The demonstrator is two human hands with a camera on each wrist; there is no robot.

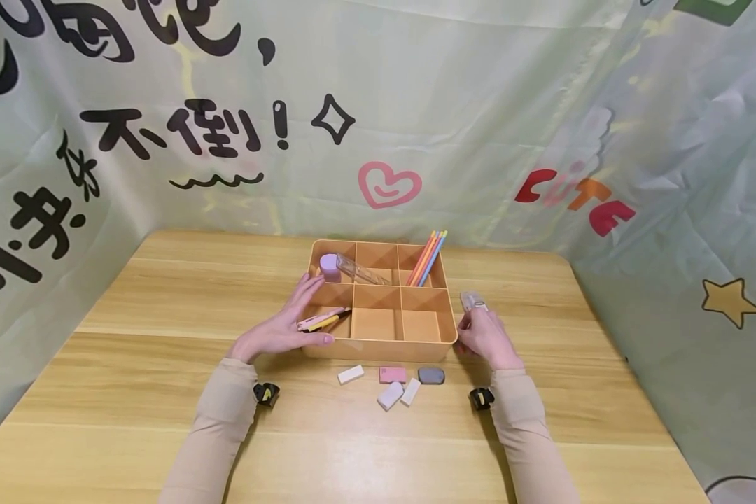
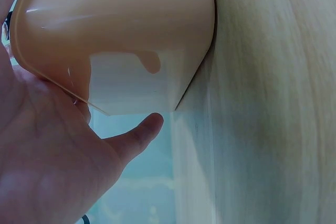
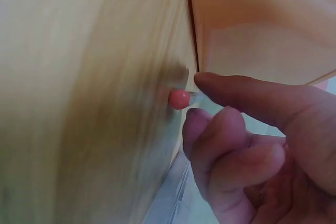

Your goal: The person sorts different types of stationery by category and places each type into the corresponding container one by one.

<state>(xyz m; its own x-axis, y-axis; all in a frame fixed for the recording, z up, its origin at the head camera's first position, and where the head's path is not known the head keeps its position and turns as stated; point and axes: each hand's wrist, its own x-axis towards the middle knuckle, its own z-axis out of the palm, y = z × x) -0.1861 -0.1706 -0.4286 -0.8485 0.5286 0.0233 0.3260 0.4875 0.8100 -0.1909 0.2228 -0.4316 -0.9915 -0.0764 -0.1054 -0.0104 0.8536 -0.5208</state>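
Note:
An orange organizer box (image 1: 378, 350) with several compartments stands on the table. My left hand (image 1: 288, 323) rests at its front left corner, fingers spread along the left rim; in the left wrist view the thumb (image 2: 137, 137) sticks out straight. Pens (image 1: 327, 320) lie in the compartment beside that hand. Right of the box, my right hand (image 1: 486, 336) is low at the tabletop with its fingers curled. The right wrist view shows thumb and forefinger around a small thing with a round pink end (image 3: 179, 99); its far part is hidden. Just beyond lies a clear plastic item (image 1: 472, 301).
In front of the box lie several erasers: pink (image 1: 393, 375), grey (image 1: 431, 376) and white (image 1: 351, 375). A purple-capped clear tube (image 1: 330, 264) leans across the back compartments, and coloured pencils (image 1: 427, 259) stand at back right. Printed cloth (image 1: 479, 140) walls the table.

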